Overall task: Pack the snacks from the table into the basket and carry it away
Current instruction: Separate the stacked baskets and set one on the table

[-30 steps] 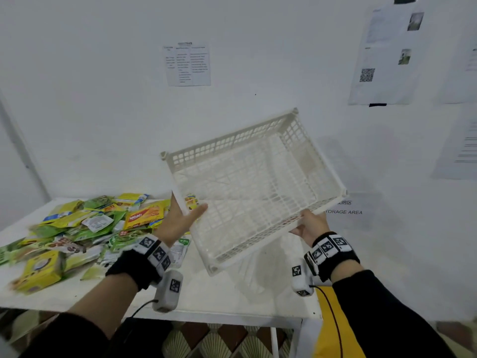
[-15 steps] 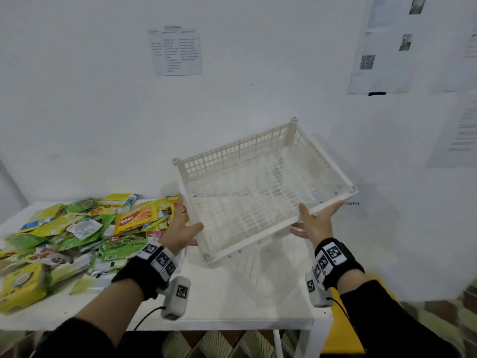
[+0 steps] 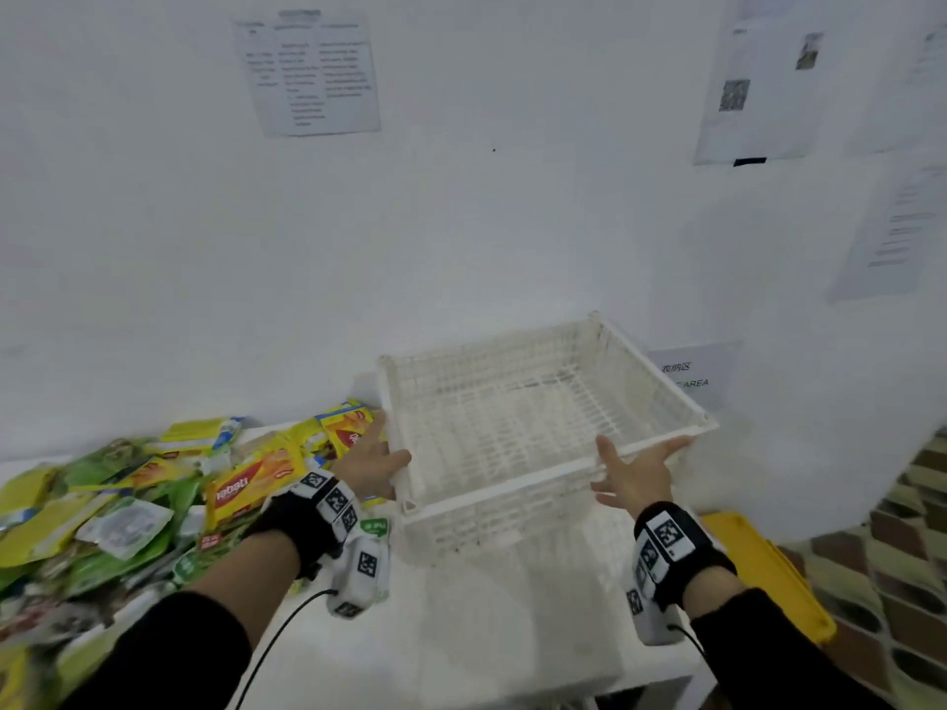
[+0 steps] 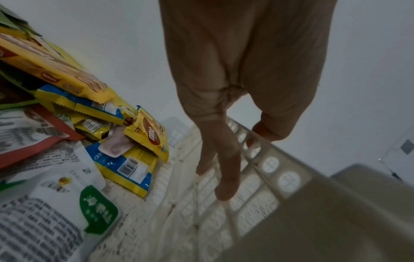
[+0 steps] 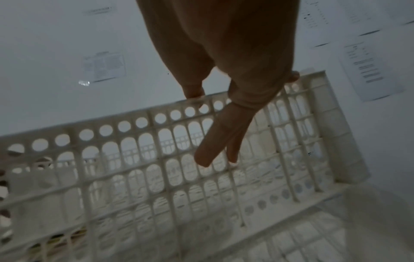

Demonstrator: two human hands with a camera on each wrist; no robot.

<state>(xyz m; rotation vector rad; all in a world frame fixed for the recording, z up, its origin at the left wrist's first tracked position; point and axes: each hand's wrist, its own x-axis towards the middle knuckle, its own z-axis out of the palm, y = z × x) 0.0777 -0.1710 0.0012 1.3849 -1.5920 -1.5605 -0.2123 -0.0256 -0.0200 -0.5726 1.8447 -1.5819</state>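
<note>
From the head view, the white lattice plastic basket sits on the right part of the white worktop, close to the white wall, which carries printed paper sheets; a heap of green and yellow snack packets covers the worktop's left part, just beside the basket. The left hand lies with straight fingers against the basket's left wall, and the right hand is spread, fingers extended along the near rim. The left wrist view adds that the left fingers reach down the wall's outside, thumb near the rim, and that a yellow wafer packet leans next to the basket. The right wrist view shows the right thumb on the rim and straight fingers against round-holed, slotted lattice; nothing lies inside.
</note>
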